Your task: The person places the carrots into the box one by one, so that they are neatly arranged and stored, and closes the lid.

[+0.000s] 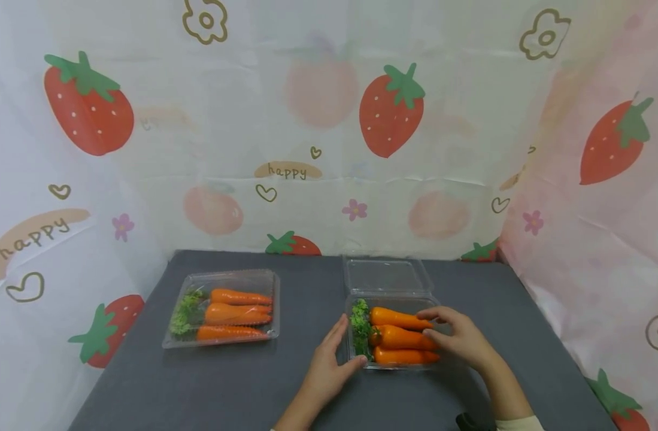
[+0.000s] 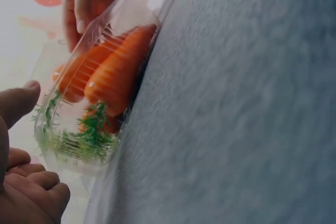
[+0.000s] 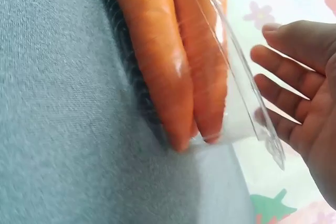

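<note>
A clear plastic clamshell box point(image 1: 436, 359) with its lid point(image 1: 389, 275) folded back stands right of centre. Three orange carrots point(image 1: 401, 338) lie side by side in it, green leafy tops point(image 1: 360, 320) at the left end. My left hand point(image 1: 326, 365) is at the box's left side, thumb spread from the fingers; the left wrist view shows this hand point(image 2: 31, 187) with nothing in its grasp. My right hand point(image 1: 466, 338) hovers over the carrots' tips at the right end. In the right wrist view, its fingers point(image 3: 283, 72) are extended beside the clear wall, not gripping a carrot.
On the left of the grey tabletop point(image 1: 221, 383) sits a second clear box point(image 1: 229, 276), closed, holding three carrots with green tops. Strawberry-printed cloth point(image 1: 329, 137) hangs along the back and both sides. A small dark object point(image 1: 467, 421) shows by the right wrist.
</note>
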Available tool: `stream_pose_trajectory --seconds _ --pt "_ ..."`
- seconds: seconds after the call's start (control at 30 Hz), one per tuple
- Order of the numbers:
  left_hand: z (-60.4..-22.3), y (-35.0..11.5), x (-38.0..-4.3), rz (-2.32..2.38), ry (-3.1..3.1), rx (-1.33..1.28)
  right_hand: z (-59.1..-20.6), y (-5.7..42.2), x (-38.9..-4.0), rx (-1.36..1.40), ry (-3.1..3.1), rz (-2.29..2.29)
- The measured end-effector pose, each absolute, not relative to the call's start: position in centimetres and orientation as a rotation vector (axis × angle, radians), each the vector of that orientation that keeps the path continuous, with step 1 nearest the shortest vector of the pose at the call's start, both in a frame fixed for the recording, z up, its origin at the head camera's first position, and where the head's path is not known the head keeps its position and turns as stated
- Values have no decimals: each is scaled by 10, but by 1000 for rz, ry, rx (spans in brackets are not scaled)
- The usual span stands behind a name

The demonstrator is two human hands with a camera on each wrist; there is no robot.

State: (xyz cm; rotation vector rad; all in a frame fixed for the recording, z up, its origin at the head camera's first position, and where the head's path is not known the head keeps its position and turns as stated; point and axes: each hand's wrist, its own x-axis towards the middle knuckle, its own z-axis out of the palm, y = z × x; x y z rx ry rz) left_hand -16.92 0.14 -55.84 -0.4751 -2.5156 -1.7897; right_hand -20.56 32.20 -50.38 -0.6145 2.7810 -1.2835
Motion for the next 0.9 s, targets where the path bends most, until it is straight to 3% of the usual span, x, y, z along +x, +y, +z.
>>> stream_pose_trajectory --seconds 0.9 --pt "-546 -26 -221 -1902 -2472 -356 -492 357 -221 -507 2931 -1360"
